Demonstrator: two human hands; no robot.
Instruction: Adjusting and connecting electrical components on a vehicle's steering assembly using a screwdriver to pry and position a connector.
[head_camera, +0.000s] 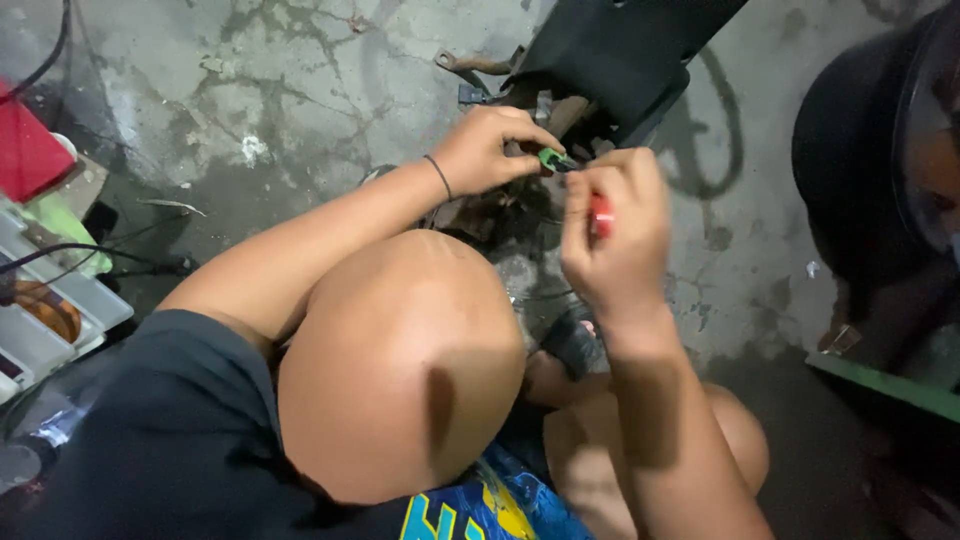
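Observation:
I squat over a cracked concrete floor, my knees low in the view. My left hand (490, 148) pinches a small green part (551, 158) beside a black machine body (610, 60). My right hand (612, 230) is closed around a red-handled tool (600, 214) whose tip points toward the green part. The two hands almost touch. A thin black band circles my left wrist. The tool's tip and the spot it meets are hidden by my fingers.
A dark tyre (865, 150) stands at the right, with a green bar (880, 385) below it. At the left edge lie white trays (70, 300) with small parts, a red object (25, 150) and black cables (110, 262). A rusty metal piece (470, 65) lies near the machine.

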